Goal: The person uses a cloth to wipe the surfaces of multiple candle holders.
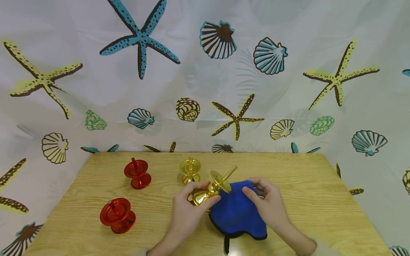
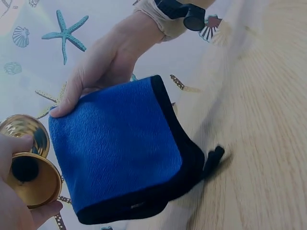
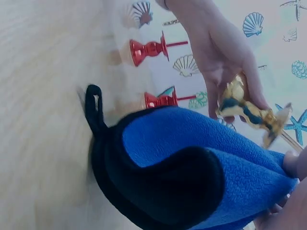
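My left hand (image 1: pixel 189 213) grips a gold candle holder (image 1: pixel 200 196) round its body, tilted so its dish and thin rod point up and right. In the left wrist view its round hollow base faces the camera. A blue cloth (image 1: pixel 238 209), folded, with black edging and a small black hanging loop (image 3: pixel 96 108), hangs from my right hand (image 1: pixel 270 204). The right thumb and fingers pinch the cloth near its upper corner. The cloth's upper left side lies close beside the candle holder's dish, partly behind it in the head view.
Another gold candle holder (image 1: pixel 190 171) stands upright just beyond my left hand. Two red candle holders (image 1: pixel 137 173) (image 1: pixel 117 216) stand on the left side of the wooden table (image 1: pixel 304 174). Behind the table hangs a white curtain (image 1: pixel 192 78) printed with starfish and shells.
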Demonstrator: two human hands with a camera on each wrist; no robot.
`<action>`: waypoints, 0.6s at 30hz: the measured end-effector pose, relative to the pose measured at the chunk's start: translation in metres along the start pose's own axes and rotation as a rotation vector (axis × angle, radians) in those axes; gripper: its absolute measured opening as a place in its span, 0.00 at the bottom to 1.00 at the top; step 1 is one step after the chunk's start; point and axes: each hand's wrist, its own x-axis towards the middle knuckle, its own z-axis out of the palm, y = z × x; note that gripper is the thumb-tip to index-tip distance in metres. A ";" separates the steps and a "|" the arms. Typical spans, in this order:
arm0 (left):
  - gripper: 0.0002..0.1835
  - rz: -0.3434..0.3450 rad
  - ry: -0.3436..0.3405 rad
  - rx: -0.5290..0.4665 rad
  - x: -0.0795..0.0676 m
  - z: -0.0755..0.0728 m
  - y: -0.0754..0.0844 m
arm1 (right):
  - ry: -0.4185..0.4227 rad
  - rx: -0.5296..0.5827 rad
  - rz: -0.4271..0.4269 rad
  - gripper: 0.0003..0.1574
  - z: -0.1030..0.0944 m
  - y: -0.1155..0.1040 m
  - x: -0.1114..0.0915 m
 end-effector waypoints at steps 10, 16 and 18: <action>0.19 -0.025 0.051 0.043 -0.001 0.010 0.003 | 0.098 0.138 0.030 0.11 0.019 -0.003 -0.012; 0.17 -0.050 0.038 0.062 -0.003 0.012 0.003 | 0.150 0.157 0.028 0.11 0.021 -0.006 -0.015; 0.17 -0.059 0.023 0.051 -0.004 0.012 0.004 | 0.158 0.151 0.027 0.11 0.021 -0.006 -0.015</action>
